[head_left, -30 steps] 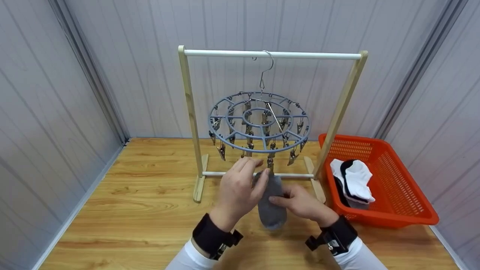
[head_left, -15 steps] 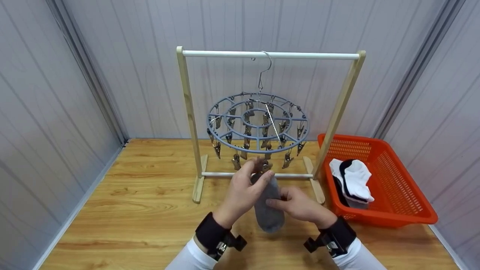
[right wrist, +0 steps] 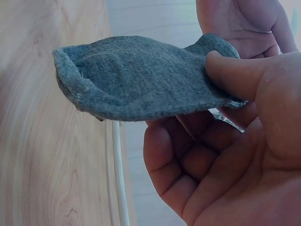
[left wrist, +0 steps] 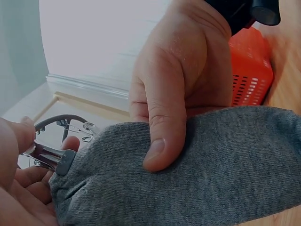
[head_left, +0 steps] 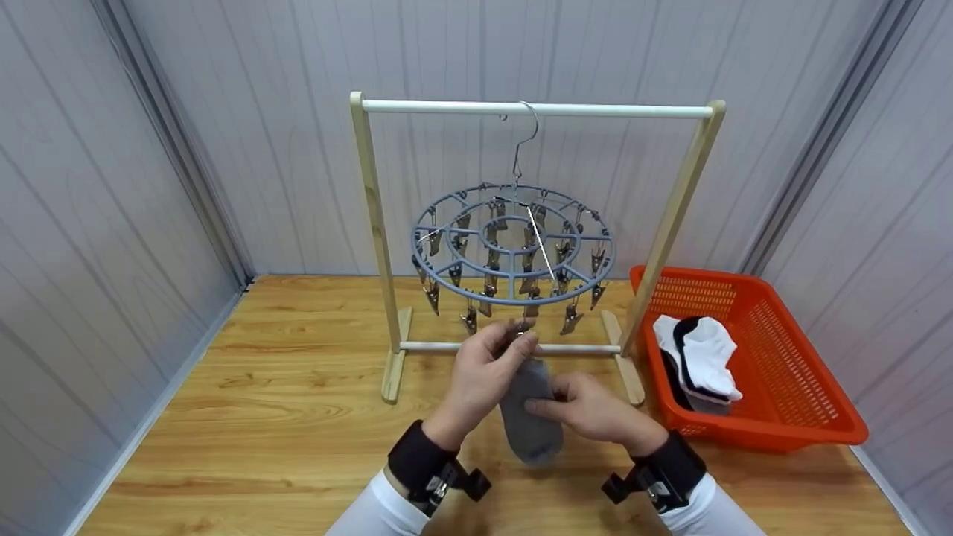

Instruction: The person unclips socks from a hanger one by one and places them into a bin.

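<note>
A grey sock [head_left: 531,428] hangs below the near edge of a round clip hanger [head_left: 512,301]. My left hand [head_left: 476,372] pinches a metal clip [left wrist: 51,157] at the sock's top end; in the left wrist view the clip's tip overlaps the bunched edge of the fabric. The right hand [head_left: 599,413] holds the sock midway along its side, thumb flat on the front and fingers behind it. In the right wrist view the sock's free end, a folded opening [right wrist: 77,89], points away from the right hand.
The hanger hooks over the white top rail [head_left: 610,111] of a wooden stand [head_left: 374,223], with several other clips dangling from it. An orange basket [head_left: 789,439] stands at the right, holding white and black socks [head_left: 711,357]. Panelled walls enclose the wooden table [head_left: 298,417].
The left fingers have closed in on the clip at the sock's top. Both hands and the sock have shifted slightly left, and the hanger has turned a little.
</note>
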Motion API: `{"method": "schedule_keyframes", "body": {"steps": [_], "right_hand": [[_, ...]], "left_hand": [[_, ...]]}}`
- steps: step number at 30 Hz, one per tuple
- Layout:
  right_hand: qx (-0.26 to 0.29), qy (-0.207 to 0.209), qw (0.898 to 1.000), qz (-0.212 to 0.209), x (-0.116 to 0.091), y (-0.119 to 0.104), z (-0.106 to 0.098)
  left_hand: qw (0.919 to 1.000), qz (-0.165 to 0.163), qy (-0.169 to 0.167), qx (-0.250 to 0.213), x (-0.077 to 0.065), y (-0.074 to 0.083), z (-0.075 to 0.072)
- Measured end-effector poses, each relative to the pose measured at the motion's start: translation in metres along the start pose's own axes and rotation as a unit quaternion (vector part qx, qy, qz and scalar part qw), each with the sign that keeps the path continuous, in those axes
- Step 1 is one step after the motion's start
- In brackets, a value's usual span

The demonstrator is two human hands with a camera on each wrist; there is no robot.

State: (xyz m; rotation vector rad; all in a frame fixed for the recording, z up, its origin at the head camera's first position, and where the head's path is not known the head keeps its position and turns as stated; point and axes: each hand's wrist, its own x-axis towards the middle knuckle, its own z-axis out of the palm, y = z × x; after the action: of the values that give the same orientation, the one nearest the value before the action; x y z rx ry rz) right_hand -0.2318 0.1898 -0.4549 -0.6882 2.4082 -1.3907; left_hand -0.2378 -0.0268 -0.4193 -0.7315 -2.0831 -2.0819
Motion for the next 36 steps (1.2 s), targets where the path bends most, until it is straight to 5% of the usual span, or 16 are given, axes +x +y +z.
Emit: {"method": "schedule_keyframes", "body": {"steps": [36], "right_hand": [[-0.005,-0.019,1.0,-0.018,0.0003,-0.0016,0.0015]], "left_hand": [[0.9983,0.022,0.019,-0.05,0.0015,-0.0082,-0.0052]]}}
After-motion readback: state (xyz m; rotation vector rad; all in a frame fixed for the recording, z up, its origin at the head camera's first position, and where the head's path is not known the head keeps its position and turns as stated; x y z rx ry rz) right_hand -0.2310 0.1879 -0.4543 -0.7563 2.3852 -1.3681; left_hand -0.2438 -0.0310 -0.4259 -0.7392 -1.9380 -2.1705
